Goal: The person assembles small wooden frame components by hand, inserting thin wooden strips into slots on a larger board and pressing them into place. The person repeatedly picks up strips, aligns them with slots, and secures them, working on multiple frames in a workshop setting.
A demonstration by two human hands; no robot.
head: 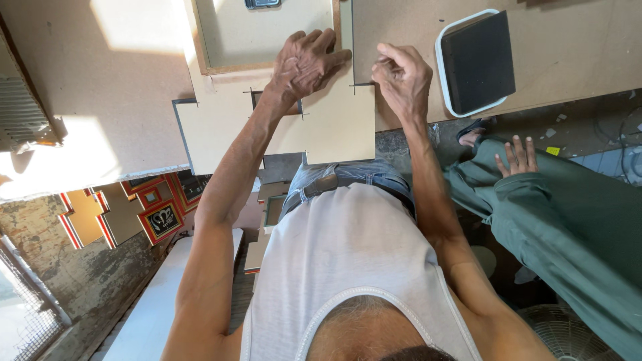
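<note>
My left hand (304,63) lies flat, fingers spread, on a tan cardboard sheet (334,127) with a rectangular cut-out and pencilled corner marks. The sheet sits on a brown workbench (120,100) and overhangs its near edge. My right hand (401,77) is curled into a loose fist at the sheet's upper right corner, beside a short dark line on the board. Whatever its fingers may pinch is hidden. A wooden-edged panel (267,33) lies just beyond my left hand.
A white tray holding a black block (475,60) sits on the bench at right. Another person in green clothes (562,220) sits at right, hand on knee (515,157). Red and gold picture frames (147,207) lean below left. A fan (568,334) stands at lower right.
</note>
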